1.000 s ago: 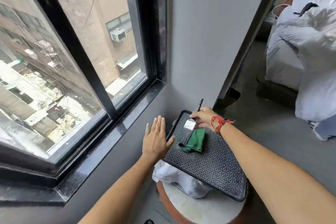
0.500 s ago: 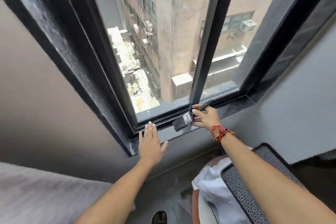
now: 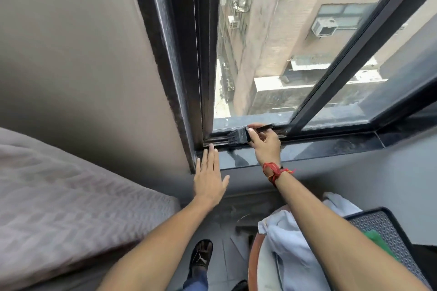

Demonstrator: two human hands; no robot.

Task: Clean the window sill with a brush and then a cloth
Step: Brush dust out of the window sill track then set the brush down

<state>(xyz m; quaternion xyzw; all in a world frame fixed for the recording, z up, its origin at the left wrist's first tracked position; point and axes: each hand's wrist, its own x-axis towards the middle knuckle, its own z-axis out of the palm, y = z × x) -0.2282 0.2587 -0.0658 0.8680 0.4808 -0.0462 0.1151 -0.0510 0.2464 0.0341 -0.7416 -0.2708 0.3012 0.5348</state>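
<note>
Head view: the right hand (image 3: pixel 267 144) was closed around a dark flat brush (image 3: pixel 238 135), bristles pointing left and resting in the window track at the back edge of the window sill (image 3: pixel 331 147), near the left corner of the frame. The left hand (image 3: pixel 209 177) was spread flat and held nothing, fingertips touching the sill's front edge just beside that corner. The sill to the right of the brush lay unobstructed as far as the right frame. A green cloth (image 3: pixel 376 237) lay on a patterned tray (image 3: pixel 383 222) at lower right, well apart from the sill.
</note>
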